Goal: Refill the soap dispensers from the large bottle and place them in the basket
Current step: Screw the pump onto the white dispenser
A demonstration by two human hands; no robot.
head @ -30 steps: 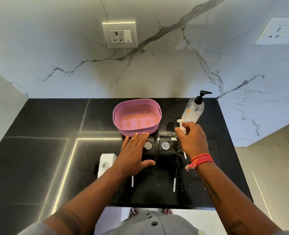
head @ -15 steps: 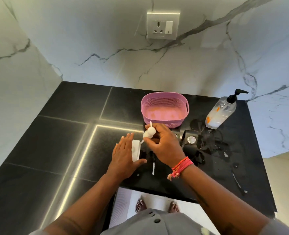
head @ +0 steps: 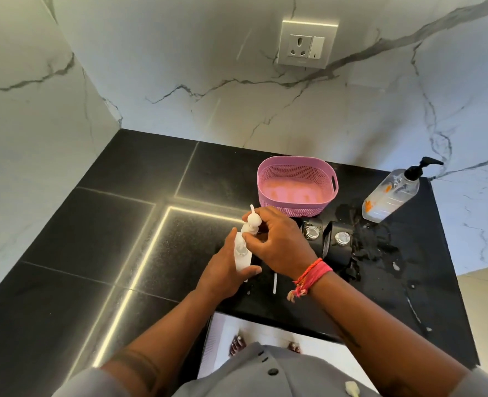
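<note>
Two hands meet over the black counter (head: 99,247). The left hand (head: 225,272) has its grip closed round a white dispenser (head: 242,255); the right hand (head: 280,242) pinches a white pump (head: 251,223) just above it. Beyond, two black dispensers (head: 327,242) stand uncapped before the pink basket (head: 295,186); the large bottle (head: 390,194) leans at far right.

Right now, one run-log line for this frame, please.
step: refitting pump | left hand: steadies white dispenser bottle | right hand: holds white pump head | pink plastic basket: empty
</note>
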